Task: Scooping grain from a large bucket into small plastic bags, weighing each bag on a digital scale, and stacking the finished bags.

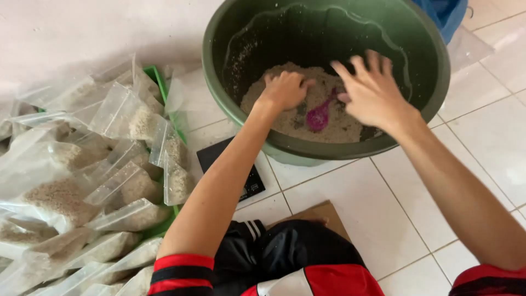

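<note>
A big green basin [433,71] stands on the white tile floor, part filled with pale rice [290,118]. A pink spoon [319,116] lies on the grain near the middle. My left hand [286,89] is curled into a fist and pressed down into the rice at the heap's left side. My right hand [371,90] hovers over the basin with fingers spread, its thumb close to the spoon's handle, holding nothing.
Several clear plastic bags of rice [82,181] are piled at the left, over a green tray [159,82]. A black flat scale [249,178] lies by the basin. Brown cardboard [323,214] sits under my legs. A blue object [446,13] is behind the basin.
</note>
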